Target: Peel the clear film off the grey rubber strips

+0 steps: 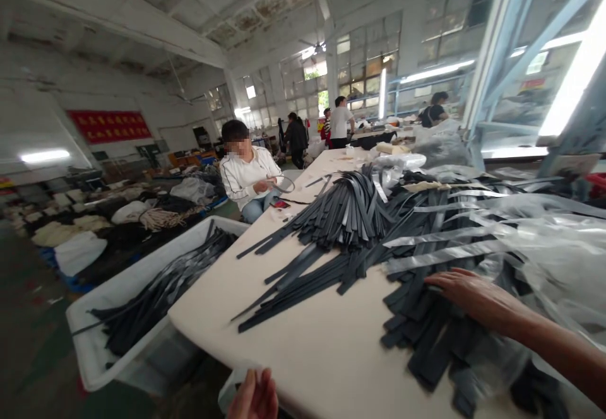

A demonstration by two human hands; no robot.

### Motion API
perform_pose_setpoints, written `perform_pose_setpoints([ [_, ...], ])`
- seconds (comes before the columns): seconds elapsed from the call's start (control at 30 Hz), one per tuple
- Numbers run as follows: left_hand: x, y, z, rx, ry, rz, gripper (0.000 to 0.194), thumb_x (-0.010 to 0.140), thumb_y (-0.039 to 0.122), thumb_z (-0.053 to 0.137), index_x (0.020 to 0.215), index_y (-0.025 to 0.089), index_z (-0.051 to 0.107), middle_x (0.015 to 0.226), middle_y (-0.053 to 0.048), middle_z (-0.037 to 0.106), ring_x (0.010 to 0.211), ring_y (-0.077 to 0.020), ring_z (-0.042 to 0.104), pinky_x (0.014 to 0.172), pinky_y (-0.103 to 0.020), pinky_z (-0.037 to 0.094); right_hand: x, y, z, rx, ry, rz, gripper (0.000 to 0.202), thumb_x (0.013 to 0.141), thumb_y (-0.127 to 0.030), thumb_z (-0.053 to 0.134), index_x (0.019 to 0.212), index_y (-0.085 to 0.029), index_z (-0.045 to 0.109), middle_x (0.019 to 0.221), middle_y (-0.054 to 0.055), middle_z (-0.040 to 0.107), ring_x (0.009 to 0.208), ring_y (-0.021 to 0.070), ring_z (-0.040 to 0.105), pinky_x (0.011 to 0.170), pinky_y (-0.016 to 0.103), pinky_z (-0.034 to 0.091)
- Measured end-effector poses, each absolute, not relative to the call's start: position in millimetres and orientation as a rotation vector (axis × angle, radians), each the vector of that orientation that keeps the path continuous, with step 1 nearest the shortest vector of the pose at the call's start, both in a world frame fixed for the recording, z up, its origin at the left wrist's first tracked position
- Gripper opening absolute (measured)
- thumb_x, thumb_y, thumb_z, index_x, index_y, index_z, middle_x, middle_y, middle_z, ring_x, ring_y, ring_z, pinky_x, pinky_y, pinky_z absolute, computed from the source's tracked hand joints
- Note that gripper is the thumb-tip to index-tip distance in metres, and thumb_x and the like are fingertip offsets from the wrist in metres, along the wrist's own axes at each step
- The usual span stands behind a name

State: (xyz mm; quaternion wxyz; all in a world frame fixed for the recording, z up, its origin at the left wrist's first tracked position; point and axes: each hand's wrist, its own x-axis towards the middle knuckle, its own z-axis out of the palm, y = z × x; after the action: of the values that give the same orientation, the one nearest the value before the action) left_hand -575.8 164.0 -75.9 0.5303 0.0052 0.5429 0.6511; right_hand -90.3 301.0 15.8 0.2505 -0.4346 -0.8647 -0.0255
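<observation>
At the bottom edge, my left hand [253, 395] is closed, fingers together, on a pale translucent piece of plastic [231, 386] at the table's corner side. My right hand [466, 294] reaches in from the right and lies over a pile of dark grey flat strips [426, 334], fingers stretched out; the undersides of its fingers are hidden. Clear plastic bands [440, 253] cross the strips just beyond it. Farther along, a bundle of dark strips [348, 207] is heaped up, with loose strips [303, 280] fanned out before it.
The pale tabletop [312, 349] runs away from me. Left of it stands a white plastic bin [78, 324] holding dark strips. A seated co-worker [250, 176] in white handles a strip across the table. Plastic sheeting [563, 255] lies right; a blue metal frame [492, 59] rises behind.
</observation>
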Motion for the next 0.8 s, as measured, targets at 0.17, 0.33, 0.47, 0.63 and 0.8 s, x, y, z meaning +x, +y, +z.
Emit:
perform_pose_setpoints([
  [0.17, -555.4, 144.7, -20.7, 0.036, 1.003, 1.595, 0.008, 0.075, 0.014, 0.077, 0.078, 0.016, 0.07, 0.08, -0.006, 0.076, 0.071, -0.015, 0.073, 0.062, -0.021, 0.061, -185.6, 257.8, 45.6, -1.365, -2.203, 0.325, 0.039, 0.098, -0.039, 0.04, 0.093, -0.019, 0.074, 0.091, 0.015, 0.075, 0.083, 0.0243, 0.072, 0.074, 0.036, 0.052],
  [0.33, -551.0, 142.7, -11.4, -0.014, 0.94, 1.598, 0.005, 0.081, 0.016, 0.073, 0.079, 0.012, 0.07, 0.079, -0.007, 0.075, 0.068, -0.0142, 0.071, 0.061, -0.022, 0.06, -309.2, 204.2, 53.2, -1.273, -2.261, 0.739, 0.042, 0.099, -0.037, 0.035, 0.127, -0.019, 0.061, 0.059, -0.001, 0.065, 0.049, 0.0133, 0.059, 0.054, 0.024, 0.045],
  [0.47, -551.3, 138.3, -10.1, 0.0, 0.918, 1.594, 0.012, 0.076, 0.02, 0.079, 0.079, 0.012, 0.07, 0.08, -0.006, 0.075, 0.069, -0.0142, 0.071, 0.062, -0.021, 0.059, -369.7, 180.2, 43.9, -1.142, -2.48, 0.631, 0.044, 0.097, -0.028, 0.039, 0.137, -0.018, 0.054, 0.063, 0.002, 0.07, 0.055, 0.0158, 0.065, 0.059, 0.024, 0.044],
  [0.63, -556.9, 135.5, -12.2, 0.006, 0.887, 1.586, 0.018, 0.07, 0.022, 0.084, 0.078, 0.014, 0.07, 0.075, -0.003, 0.074, 0.067, -0.0139, 0.07, 0.062, -0.022, 0.058, -395.8, 179.8, 35.8, -1.168, -2.634, 0.439, 0.048, 0.098, -0.031, 0.042, 0.144, -0.017, 0.045, 0.076, 0.007, 0.076, 0.062, 0.0192, 0.07, 0.058, 0.024, 0.042],
  [0.8, -560.1, 134.0, -20.1, 0.023, 0.881, 1.569, 0.021, 0.069, 0.025, 0.085, 0.079, 0.014, 0.07, 0.076, -0.003, 0.074, 0.069, -0.014, 0.069, 0.064, -0.022, 0.057, -405.8, 183.4, 37.1, -1.196, -2.755, 0.434, 0.05, 0.099, -0.035, 0.043, 0.146, -0.018, 0.042, 0.079, 0.007, 0.077, 0.067, 0.022, 0.072, 0.06, 0.026, 0.042],
])
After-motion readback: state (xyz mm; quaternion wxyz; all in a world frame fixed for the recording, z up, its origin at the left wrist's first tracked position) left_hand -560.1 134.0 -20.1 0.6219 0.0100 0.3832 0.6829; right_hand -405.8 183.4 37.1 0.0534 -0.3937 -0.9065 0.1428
